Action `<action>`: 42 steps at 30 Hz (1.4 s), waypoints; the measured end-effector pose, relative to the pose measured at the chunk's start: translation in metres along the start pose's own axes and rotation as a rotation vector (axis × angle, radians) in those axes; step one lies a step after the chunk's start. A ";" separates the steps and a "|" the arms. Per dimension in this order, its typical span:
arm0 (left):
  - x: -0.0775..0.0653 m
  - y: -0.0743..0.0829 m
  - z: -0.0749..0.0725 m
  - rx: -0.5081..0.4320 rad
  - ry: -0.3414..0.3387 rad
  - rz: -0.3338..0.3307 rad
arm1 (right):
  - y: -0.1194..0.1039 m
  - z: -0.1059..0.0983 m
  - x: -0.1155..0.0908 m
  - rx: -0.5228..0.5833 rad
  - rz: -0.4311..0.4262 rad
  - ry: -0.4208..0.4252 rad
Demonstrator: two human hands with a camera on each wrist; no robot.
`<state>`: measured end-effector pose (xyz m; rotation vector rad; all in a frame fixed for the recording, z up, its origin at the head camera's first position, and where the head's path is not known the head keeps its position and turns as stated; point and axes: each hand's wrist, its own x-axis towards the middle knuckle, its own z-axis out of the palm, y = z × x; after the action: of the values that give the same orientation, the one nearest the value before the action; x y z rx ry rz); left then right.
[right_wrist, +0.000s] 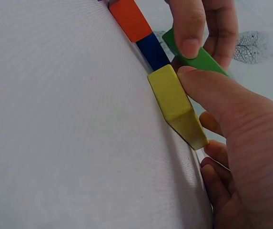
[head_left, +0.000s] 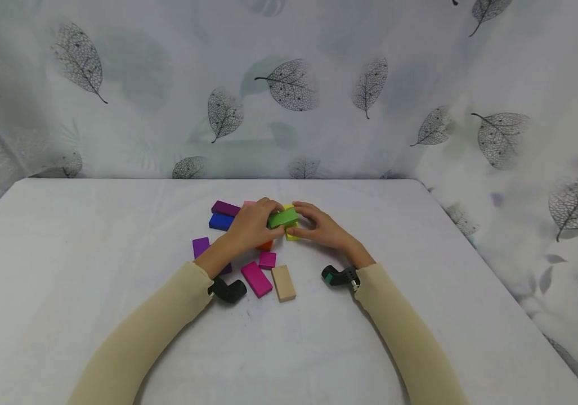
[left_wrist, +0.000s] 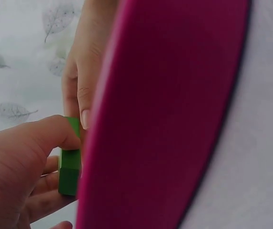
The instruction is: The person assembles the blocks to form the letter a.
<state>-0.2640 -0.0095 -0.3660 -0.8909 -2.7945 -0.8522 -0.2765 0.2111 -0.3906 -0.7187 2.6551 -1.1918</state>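
Note:
My left hand (head_left: pixel 249 226) pinches a green block (head_left: pixel 283 218) between thumb and fingers, holding it over a yellow block (head_left: pixel 292 234). In the left wrist view the thumb lies on one side of the green block (left_wrist: pixel 69 160) and fingers show behind it. My right hand (head_left: pixel 325 228) curls round the yellow block, its thumb at one end and fingers along the far side. The right wrist view shows the yellow block (right_wrist: pixel 167 90) on the table, in line with a dark blue block (right_wrist: pixel 153 52) and an orange block (right_wrist: pixel 131 20).
On the white table (head_left: pixel 116 236) lie a dark purple block (head_left: pixel 225 208), a blue block (head_left: pixel 221 221), a violet block (head_left: pixel 201 246), a small magenta block (head_left: pixel 267 260), a longer magenta block (head_left: pixel 256 279) and a plain wooden block (head_left: pixel 283 283). Leaf-patterned cloth (head_left: pixel 289 129) hangs behind.

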 end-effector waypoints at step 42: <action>0.006 -0.028 -0.003 0.131 0.011 -0.078 | 0.000 0.001 0.002 -0.024 0.031 -0.007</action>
<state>-0.2849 -0.0274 -0.3756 -0.7599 -2.8529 -0.6714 -0.2778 0.2095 -0.3906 -0.6815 2.6690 -1.1489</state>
